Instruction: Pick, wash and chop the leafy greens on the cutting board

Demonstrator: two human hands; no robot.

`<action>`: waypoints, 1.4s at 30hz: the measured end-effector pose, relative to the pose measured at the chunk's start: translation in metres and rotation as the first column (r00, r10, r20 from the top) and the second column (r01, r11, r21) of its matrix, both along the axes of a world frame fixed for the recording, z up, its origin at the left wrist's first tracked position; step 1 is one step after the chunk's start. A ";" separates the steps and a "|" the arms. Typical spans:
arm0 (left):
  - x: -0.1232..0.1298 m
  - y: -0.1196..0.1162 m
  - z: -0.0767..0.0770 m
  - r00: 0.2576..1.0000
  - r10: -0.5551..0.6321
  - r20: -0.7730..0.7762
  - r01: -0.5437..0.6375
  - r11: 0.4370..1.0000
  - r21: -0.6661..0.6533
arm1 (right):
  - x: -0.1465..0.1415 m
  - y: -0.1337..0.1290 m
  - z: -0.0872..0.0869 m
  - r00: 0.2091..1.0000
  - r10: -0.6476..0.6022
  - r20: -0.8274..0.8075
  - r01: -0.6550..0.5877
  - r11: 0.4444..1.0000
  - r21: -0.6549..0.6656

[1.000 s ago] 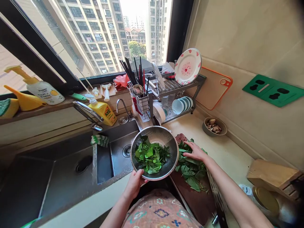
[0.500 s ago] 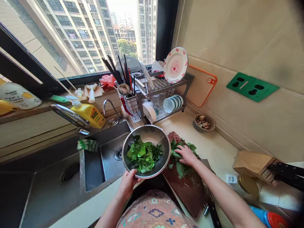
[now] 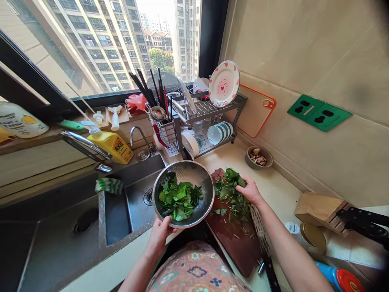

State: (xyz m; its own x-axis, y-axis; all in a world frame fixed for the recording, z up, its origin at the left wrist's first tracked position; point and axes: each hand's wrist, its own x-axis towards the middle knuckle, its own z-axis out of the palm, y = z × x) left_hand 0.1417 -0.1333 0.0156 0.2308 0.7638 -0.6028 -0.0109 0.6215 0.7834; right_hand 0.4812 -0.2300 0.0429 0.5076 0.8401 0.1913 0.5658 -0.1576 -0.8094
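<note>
My left hand (image 3: 161,232) grips the near rim of a metal colander (image 3: 194,172), thumb on top of the edge. Cut leafy greens (image 3: 179,198) lie inside the colander, which is tilted toward me. Over the dark brown cutting board (image 3: 234,251), my right hand (image 3: 251,190) is closed around a bunch of chopped greens (image 3: 232,178). More cut leaves and stems (image 3: 240,209) are spread on the board below it. A knife with a black handle (image 3: 271,273) lies along the board's right side.
A double sink (image 3: 60,243) with a faucet (image 3: 88,146) is at left. Behind the colander stands a dish rack (image 3: 209,107) with plates and bowls. A small bowl (image 3: 259,157) of brown pieces sits near the wall. A wooden knife block (image 3: 319,211) and a jar (image 3: 313,237) stand at right.
My right hand has closed on a bunch of greens and lifted it slightly off the board. My left hand still holds the colander, which has barely moved.
</note>
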 end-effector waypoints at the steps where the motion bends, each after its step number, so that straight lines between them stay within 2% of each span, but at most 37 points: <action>1: 0.001 -0.001 0.001 1.000 -0.004 -0.003 0.004 1.000 0.010 | -0.004 0.003 0.014 1.000 0.000 0.007 0.000 0.999 0.034; 4: 0.006 -0.006 0.005 1.000 -0.025 -0.012 0.025 1.000 0.019 | -0.036 0.019 0.050 0.999 0.035 0.028 -0.038 0.991 0.127; 6: 0.010 -0.010 0.007 0.998 -0.061 -0.001 0.061 0.998 0.022 | -0.072 0.034 0.059 0.993 0.095 0.071 -0.102 0.989 0.103; 9: 0.013 -0.015 0.007 0.996 -0.087 -0.007 0.087 0.996 0.022 | -0.131 0.059 0.050 0.972 0.144 0.188 -0.121 0.984 -0.130; 11: 0.013 -0.016 0.007 0.996 -0.081 -0.026 0.081 0.997 0.010 | -0.161 0.069 0.040 0.949 0.218 0.228 -0.140 0.939 -0.314; 12: 0.012 -0.016 0.008 0.997 -0.076 -0.032 0.076 0.997 -0.001 | -0.171 0.071 0.036 0.938 0.242 0.250 -0.144 0.924 -0.355; 14: 0.008 -0.015 0.010 0.997 -0.072 -0.034 0.071 0.997 -0.025 | -0.182 0.069 0.033 0.916 0.286 0.283 -0.176 0.917 -0.357; 17: 0.004 -0.012 0.013 0.997 -0.068 -0.028 0.066 0.996 -0.067 | -0.183 0.061 0.032 0.887 0.366 0.282 -0.272 0.907 -0.321; 19: 0.004 -0.010 0.015 0.998 -0.057 -0.025 0.054 0.994 -0.098 | -0.181 0.056 0.030 0.882 0.376 0.285 -0.291 0.909 -0.299; 24: 0.007 -0.009 0.010 0.999 -0.049 -0.017 0.046 0.989 -0.138 | -0.180 0.051 0.027 0.907 0.286 0.309 -0.254 0.957 -0.139; 28: 0.009 -0.011 0.003 0.998 -0.045 -0.042 0.039 0.991 -0.131 | -0.166 0.042 0.036 0.933 0.209 0.293 -0.208 0.978 -0.033; 30: 0.009 -0.011 0.001 0.998 -0.042 -0.036 0.038 0.992 -0.120 | -0.151 0.035 0.041 0.970 0.155 0.187 -0.164 0.986 0.034; 32: 0.009 -0.012 -0.001 0.999 -0.042 -0.019 0.040 0.993 -0.115 | -0.136 0.030 0.043 0.998 0.061 0.016 -0.062 0.995 0.078; 35: 0.007 -0.012 -0.004 0.998 -0.066 0.011 0.067 0.991 -0.113 | -0.128 0.030 0.043 0.985 -0.048 -0.167 0.070 0.989 0.127; 37: 0.007 -0.013 -0.006 0.997 -0.080 0.024 0.082 0.991 -0.108 | -0.137 0.031 0.040 0.988 0.001 -0.152 0.015 0.994 0.106; 40: 0.005 -0.015 -0.009 0.996 -0.075 0.048 0.080 0.992 -0.102 | -0.155 0.033 0.037 0.977 0.208 0.038 -0.206 0.977 -0.048; 42: 0.004 -0.016 -0.010 0.996 -0.073 0.058 0.079 0.992 -0.098 | -0.160 0.034 0.035 0.965 0.207 0.161 -0.188 0.974 -0.127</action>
